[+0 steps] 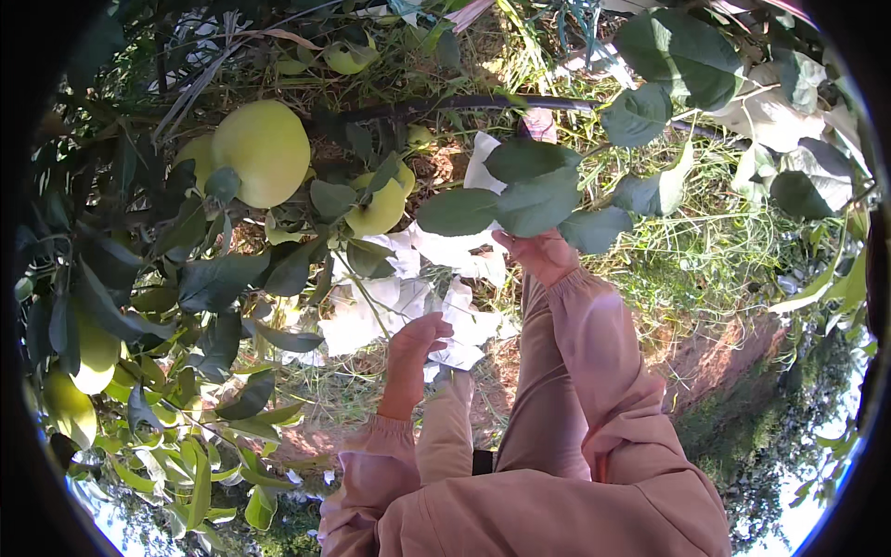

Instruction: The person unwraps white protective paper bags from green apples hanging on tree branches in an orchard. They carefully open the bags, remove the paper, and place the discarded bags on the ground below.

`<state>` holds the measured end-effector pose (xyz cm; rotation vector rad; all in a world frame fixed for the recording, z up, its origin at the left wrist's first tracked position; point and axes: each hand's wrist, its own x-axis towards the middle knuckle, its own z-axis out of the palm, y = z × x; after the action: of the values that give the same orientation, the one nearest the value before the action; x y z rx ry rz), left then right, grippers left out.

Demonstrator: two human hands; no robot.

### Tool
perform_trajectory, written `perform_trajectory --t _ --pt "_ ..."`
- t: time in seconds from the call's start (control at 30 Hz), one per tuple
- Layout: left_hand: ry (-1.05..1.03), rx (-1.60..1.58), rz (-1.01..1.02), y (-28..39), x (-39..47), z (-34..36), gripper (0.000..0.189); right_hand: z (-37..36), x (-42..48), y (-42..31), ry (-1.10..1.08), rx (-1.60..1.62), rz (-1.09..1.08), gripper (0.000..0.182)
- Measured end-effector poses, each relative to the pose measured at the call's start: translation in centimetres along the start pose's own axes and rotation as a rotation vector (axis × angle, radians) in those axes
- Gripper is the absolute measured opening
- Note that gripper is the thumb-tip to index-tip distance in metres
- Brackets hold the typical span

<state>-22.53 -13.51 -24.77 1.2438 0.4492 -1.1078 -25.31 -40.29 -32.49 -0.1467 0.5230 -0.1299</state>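
Note:
My left hand [415, 341] is raised over the white paper pieces [379, 306] lying on the grass, its fingers loosely curled beside a thin leafy stem [365, 292]; whether it holds anything is unclear. My right hand [543, 256] reaches up just below a cluster of apple leaves [536, 198], which hide part of its fingers, so its grip cannot be seen. A large yellow-green apple [261, 154] hangs at the upper left, with another apple [376, 209] nearer the middle among leaves. Both arms wear pinkish sleeves.
More apples [94, 348] hang in the foliage at the left. A dark branch or hose [452, 103] crosses the upper middle. Leaves [679, 59] reach in from the upper right, near pale sheets [773, 115]. Grass [696, 257] and bare soil [724, 358] lie to the right.

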Motion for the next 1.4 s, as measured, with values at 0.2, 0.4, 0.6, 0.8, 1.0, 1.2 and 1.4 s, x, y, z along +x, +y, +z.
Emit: perform_trajectory --t 0.2,0.4,0.6,0.8,1.0,1.2,1.4 --pt "-0.323 -0.195 0.160 5.3 -4.8 3.7 0.059 6.8 -12.6 5.7 -0.016 -0.220 0.199 0.049" --pt "-0.232 -0.088 0.120 5.8 -10.7 4.0 0.054 13.2 -17.7 10.6 0.234 -0.794 -0.369 0.020" --pt "-0.205 -0.259 0.012 5.1 -12.9 4.9 0.040 14.7 -20.4 10.0 0.351 -1.214 -0.672 0.039" --pt "-0.292 -0.087 -0.284 5.3 -15.7 5.4 0.043 17.5 -26.9 7.0 -0.095 -1.571 -0.494 0.074" --pt "-0.396 0.489 -0.293 -0.1 -15.7 4.4 0.050 12.0 -32.7 14.9 0.203 -1.462 -0.324 0.073" --pt "-0.561 0.321 -0.344 -3.8 -18.3 6.0 0.055 8.4 -37.0 15.0 0.279 -1.078 -0.466 0.071" --pt "-0.492 0.459 -0.304 -7.3 -16.2 3.8 0.049 -0.9 -42.9 11.5 0.558 -0.086 -0.815 0.067"
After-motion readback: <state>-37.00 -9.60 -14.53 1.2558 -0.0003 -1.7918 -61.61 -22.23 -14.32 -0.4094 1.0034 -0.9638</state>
